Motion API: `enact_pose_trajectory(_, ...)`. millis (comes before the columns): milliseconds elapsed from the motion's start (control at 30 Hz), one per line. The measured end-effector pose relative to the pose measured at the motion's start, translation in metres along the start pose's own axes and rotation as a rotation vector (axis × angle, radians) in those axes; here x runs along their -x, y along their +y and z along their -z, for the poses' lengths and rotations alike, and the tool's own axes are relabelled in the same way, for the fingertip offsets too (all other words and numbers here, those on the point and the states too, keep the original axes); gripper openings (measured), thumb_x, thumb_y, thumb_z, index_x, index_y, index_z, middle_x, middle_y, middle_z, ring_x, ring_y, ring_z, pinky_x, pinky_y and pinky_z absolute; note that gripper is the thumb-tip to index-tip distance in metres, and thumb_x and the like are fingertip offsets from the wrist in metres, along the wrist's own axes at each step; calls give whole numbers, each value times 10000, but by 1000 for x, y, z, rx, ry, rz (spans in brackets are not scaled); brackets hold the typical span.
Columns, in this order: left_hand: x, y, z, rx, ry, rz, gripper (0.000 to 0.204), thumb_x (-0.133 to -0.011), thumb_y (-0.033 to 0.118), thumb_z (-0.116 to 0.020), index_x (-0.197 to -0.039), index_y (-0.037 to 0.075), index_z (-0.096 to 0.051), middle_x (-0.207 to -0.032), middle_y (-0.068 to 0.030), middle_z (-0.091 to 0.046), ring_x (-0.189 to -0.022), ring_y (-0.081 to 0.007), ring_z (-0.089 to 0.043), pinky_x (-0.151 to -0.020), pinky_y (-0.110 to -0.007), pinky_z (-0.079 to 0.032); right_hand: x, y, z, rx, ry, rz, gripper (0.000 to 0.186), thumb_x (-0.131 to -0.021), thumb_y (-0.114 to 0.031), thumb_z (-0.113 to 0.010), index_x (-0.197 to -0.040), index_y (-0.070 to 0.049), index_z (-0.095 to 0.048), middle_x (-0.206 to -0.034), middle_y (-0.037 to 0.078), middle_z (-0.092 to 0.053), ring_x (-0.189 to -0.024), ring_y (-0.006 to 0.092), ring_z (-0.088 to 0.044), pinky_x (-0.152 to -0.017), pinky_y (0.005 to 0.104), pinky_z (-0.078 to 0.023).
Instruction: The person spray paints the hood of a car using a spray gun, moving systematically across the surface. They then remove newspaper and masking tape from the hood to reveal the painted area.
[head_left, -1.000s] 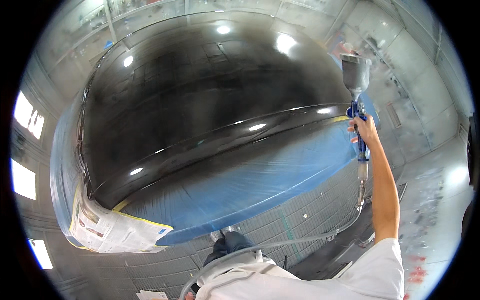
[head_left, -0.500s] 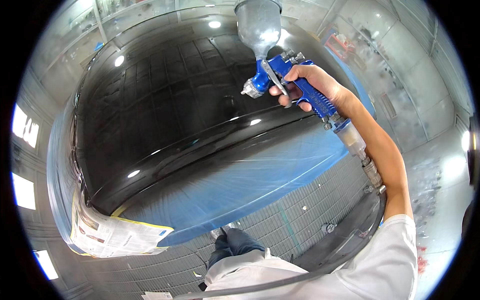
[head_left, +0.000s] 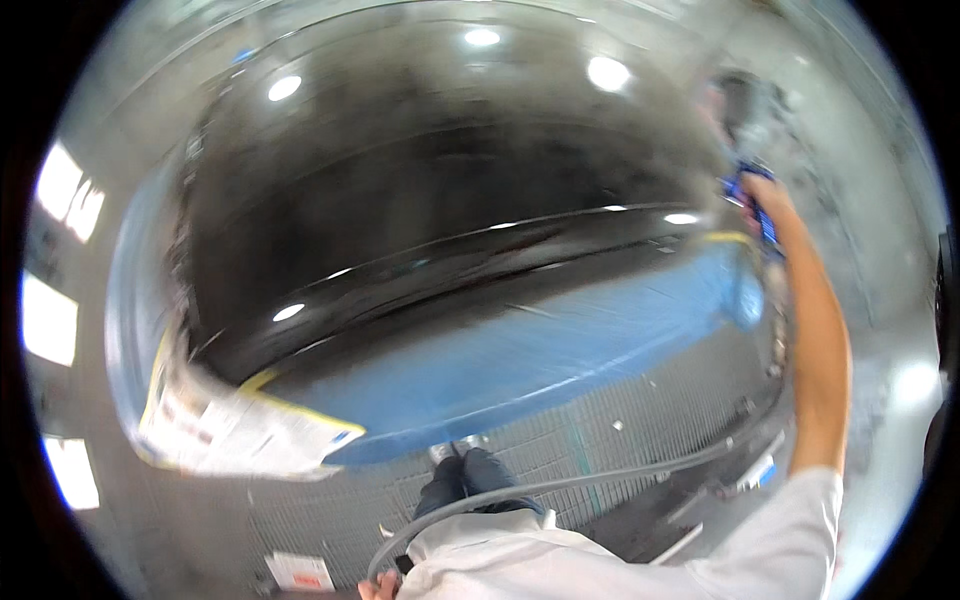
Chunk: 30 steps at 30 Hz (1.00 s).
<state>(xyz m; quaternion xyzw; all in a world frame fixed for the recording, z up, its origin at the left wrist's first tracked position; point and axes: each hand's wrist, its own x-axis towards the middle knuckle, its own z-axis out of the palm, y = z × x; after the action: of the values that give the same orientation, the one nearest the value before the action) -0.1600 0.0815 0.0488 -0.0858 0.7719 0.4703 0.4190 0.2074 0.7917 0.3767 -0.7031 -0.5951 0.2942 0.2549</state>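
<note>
At the far right, beyond the car panel's edge, my right hand (head_left: 766,198) is wrapped round the handle of a blue spray gun (head_left: 745,184). Its cup (head_left: 737,105) stands above, smeared by motion. A grey air hose (head_left: 570,485) hangs from the gun and crosses in front of my waist. Down at the lower edge, my left hand (head_left: 378,587) shows only in part, its fingers closed round the hose. Before me lies a broad black car panel (head_left: 390,190), with bright light reflections and a pale haze over its far part.
Blue masking film (head_left: 500,350) covers the near side below the panel. Newspaper (head_left: 245,432) edged with yellow tape masks the near left corner. Underfoot is a grated floor (head_left: 540,510), with a paper sheet (head_left: 300,571) at lower left. A pale wall (head_left: 870,270) rises on the right.
My right hand has swung the spray gun rightward, from over the panel to past its right edge. The hose now crosses my waist higher up, and my left hand has come into view.
</note>
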Motion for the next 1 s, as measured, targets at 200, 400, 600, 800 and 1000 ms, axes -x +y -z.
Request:
enact_pose_trajectory(200,2,15,7,-243,-242,131,388,-915,221,-621,-563,83,-535,-565,41,-504,-525,-52,-423,-476,-283,-323,56,57,18,-471,124,-139,354,-824,-191,-563,-1135,-29,-611,-783,24,-597,-697,127,-638,-428,263,-472)
enact_pose_trajectory(400,-32,-107,93,-704,-150,241,445,-850,504,-648,-717,85,-718,-622,-26,-645,-624,-170,-617,-587,-334,-467,227,106,-61,-637,319,-15,547,-820,-323,-616,-1284,-51,-517,-1158,56,-624,-956,126,-610,-490,180,-426)
enact_pose_trajectory(600,-42,-218,167,-1031,-299,188,495,-786,601,-664,-828,114,-746,-753,-83,-702,-756,-262,-675,-694,-384,-504,312,205,-182,-761,18,-90,555,-806,-302,-627,-1276,-25,-526,-1140,90,-633,-929,157,-626,-514,217,-458)
enact_pose_trajectory(800,-153,-331,173,-1142,-638,-300,398,-786,277,-618,-1159,144,-656,-962,-140,-693,-895,-336,-658,-769,-419,-522,393,357,-282,-839,-216,-155,564,-791,-280,-637,-1269,1,-535,-1123,125,-642,-902,188,-643,-538,254,-489)
enact_pose_trajectory(1000,-223,-221,42,-1139,-119,-857,138,-828,207,-625,-911,118,-689,-876,-100,-671,-808,-330,-653,-702,-433,-535,466,466,-302,-864,-206,-88,572,-777,-259,-648,-1261,27,-544,-1105,159,-651,-876,219,-659,-562,290,-521)
